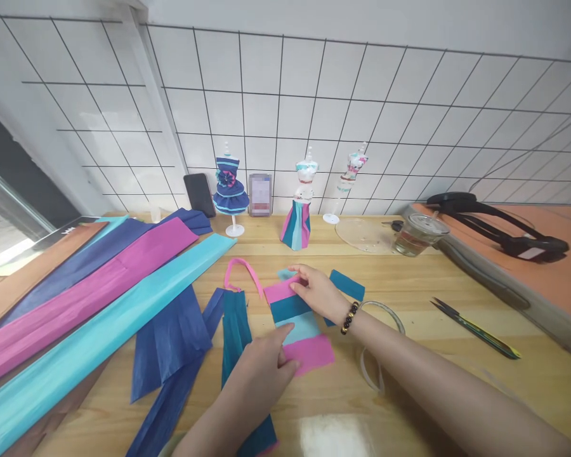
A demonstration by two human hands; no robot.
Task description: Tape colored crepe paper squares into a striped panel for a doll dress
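Two hands (262, 363), three mannequins (306, 172)

Striped panel (295, 325): matt, paper-like, light creases. Long cyan strip (137, 318) and magenta strip (105, 285): same look, faint sheen along the folds. Navy pieces (174, 339): matt, crinkled. Tabletop (404, 393): light wood, visible grain, smooth, glossy enough to throw a bright reflection. Wall tiles (259, 114): white, smooth, soft sheen. Tape rings (372, 374): smooth, semi-translucent, look plastic. Clear disc (364, 233): shiny, see-through. Stand base (235, 230): smooth white, looks plastic. Bracelet beads (349, 317): glossy black, some gold-toned, metallic-looking
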